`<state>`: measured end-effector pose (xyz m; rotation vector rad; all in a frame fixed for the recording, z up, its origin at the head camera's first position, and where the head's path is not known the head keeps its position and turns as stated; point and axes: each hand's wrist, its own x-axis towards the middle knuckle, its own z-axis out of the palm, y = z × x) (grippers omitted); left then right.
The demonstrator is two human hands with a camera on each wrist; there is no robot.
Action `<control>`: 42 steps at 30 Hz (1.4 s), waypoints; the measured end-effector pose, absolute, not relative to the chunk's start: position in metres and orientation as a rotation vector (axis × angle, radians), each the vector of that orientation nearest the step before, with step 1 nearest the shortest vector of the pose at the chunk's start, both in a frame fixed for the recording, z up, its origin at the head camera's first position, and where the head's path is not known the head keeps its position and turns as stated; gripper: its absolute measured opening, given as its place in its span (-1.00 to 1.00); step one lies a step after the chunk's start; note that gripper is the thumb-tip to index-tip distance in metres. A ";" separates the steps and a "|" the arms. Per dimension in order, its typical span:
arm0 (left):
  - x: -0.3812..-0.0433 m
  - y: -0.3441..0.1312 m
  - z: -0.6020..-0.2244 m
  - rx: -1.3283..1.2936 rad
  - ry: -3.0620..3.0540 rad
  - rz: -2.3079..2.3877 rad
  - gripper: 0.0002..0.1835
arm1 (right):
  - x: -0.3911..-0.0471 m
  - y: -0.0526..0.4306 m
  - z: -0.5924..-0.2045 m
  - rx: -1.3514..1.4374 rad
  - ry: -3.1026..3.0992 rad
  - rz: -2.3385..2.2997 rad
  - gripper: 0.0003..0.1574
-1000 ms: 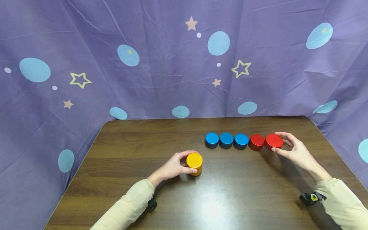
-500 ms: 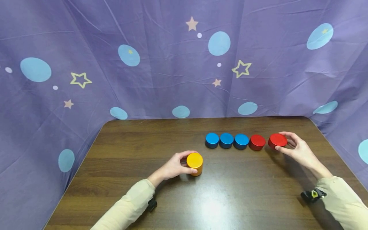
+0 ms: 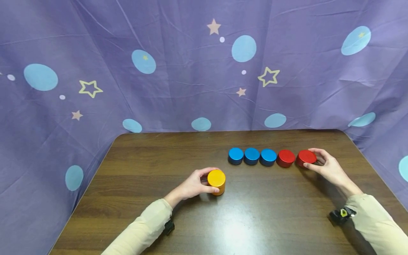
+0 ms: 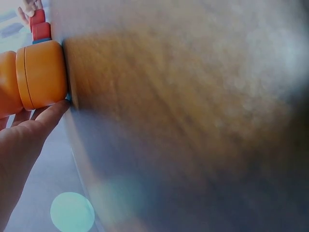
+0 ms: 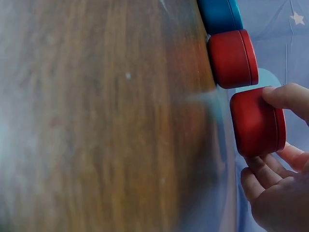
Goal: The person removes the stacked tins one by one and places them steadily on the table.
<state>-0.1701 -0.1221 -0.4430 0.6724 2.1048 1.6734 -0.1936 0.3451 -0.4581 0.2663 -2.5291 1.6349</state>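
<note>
My right hand [image 3: 328, 168] pinches a red round tin [image 3: 306, 158] by its sides, thumb in front and fingers behind. A second red tin [image 3: 285, 158] stands just left of it, with a narrow gap between the two in the right wrist view. Three blue tins [image 3: 251, 156] continue the row leftward. Nearer the front, my left hand [image 3: 192, 184] curls thumb and fingers round a stack of two orange tins. The upper orange tin [image 4: 7, 82] sits on the lower orange tin [image 4: 46, 75], which has a lid seam.
Everything stands on a brown wood-grain table [image 3: 255, 212] with rounded far corners. A purple curtain [image 3: 178, 71] with stars and blue dots hangs behind it. A black wrist device [image 3: 342, 215] hangs below the right sleeve.
The right hand has drawn its red tin rightward off its red neighbour, up a little, then down and slightly back left. The left hand stays on the orange stack.
</note>
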 end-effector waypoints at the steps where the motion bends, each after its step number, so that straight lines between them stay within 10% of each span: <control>1: -0.170 -0.122 -0.443 0.677 2.104 1.672 -0.31 | -0.194 0.346 -0.459 0.255 -2.531 1.642 -0.34; 42: -0.171 -0.123 -0.440 0.661 2.105 1.584 -0.33 | -0.182 0.317 -0.425 0.429 -2.479 1.486 -0.13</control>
